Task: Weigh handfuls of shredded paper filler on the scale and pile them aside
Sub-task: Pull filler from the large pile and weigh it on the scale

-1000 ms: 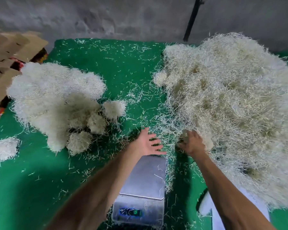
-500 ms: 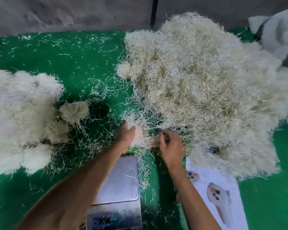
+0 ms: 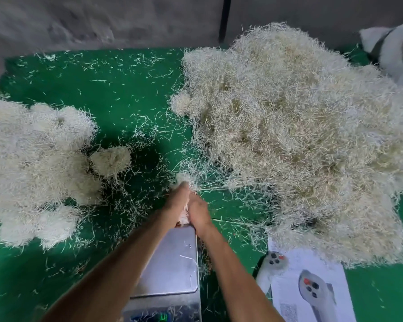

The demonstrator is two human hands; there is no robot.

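Just past the far edge of the scale [image 3: 172, 263], the left hand [image 3: 178, 201] and right hand [image 3: 199, 211] were pressed together, each grip clenched round one handful of shredded paper [image 3: 183, 180] that poked out above and between them. It sat over the green bench [image 3: 116, 94], near the big loose heap [image 3: 300, 135] on the right. Weighed clumps formed a pile [image 3: 33, 163] well apart on the left. A printed sheet [image 3: 312, 287] lay right of the scale.
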